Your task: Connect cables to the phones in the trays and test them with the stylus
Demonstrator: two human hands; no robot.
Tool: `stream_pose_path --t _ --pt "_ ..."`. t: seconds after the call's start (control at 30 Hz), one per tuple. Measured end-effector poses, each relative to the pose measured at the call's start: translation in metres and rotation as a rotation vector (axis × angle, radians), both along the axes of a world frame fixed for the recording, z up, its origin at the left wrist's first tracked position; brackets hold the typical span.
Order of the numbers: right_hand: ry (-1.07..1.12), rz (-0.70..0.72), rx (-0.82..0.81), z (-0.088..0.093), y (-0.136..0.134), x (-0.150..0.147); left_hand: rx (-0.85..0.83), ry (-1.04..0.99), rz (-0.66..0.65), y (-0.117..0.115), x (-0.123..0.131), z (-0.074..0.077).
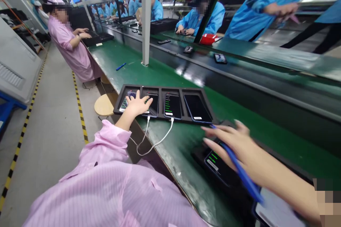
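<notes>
My left hand (137,105) is open, fingers spread over the two leftmost phones in a black foam tray (188,121). It partly hides the first phone (124,105) and the second phone (153,108); fingertip contact is unclear. A third phone (172,104) shows green lines, and a fourth phone (197,106) has a dark screen. White cables (157,145) run to the second and third. My right hand (237,149), blurred, holds a blue pen (239,170) above another phone (217,165) with green lines, in a second dark tray.
A whitish phone-like object (277,209) lies at bottom right. Another blue pen (121,66) rests on the green bench (106,55) near a white post (147,17). Beyond, phones lie on a dark conveyor (239,67). Co-workers sit or stand around; a stool (104,104) is at left.
</notes>
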State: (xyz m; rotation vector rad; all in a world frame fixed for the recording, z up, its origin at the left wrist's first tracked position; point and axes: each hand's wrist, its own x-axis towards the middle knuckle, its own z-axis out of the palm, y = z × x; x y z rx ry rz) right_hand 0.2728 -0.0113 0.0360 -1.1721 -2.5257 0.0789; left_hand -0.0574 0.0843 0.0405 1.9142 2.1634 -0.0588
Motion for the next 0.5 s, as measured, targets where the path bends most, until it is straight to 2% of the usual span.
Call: stream_pose_path --t 0.1,0.17,0.2,0.27,0.37,0.43,0.5 --pt "-0.009 0.085 -0.109 -0.006 0.072 -0.062 -0.029 -0.019 0.001 -0.002 0.003 -0.004" --pt "-0.018 0.059 -0.146 -0.013 0.101 -0.088 -0.021 -0.013 -0.013 -0.013 0.004 -0.004" --pt "-0.025 0.048 -0.162 -0.017 0.107 -0.096 -0.013 -0.008 -0.026 -0.021 0.004 -0.004" --pt "-0.033 0.055 -0.169 -0.026 0.103 -0.101 0.006 0.0 -0.054 -0.038 0.004 -0.004" --pt "-0.035 0.125 -0.103 -0.036 0.076 -0.096 0.02 0.002 -0.076 -0.058 0.005 -0.006" --pt "-0.042 0.151 -0.062 -0.036 0.062 -0.091 0.025 -0.009 -0.071 -0.064 0.006 -0.009" --pt "-0.046 0.155 -0.049 -0.031 0.061 -0.089 0.056 -0.031 -0.066 -0.065 0.004 -0.01"
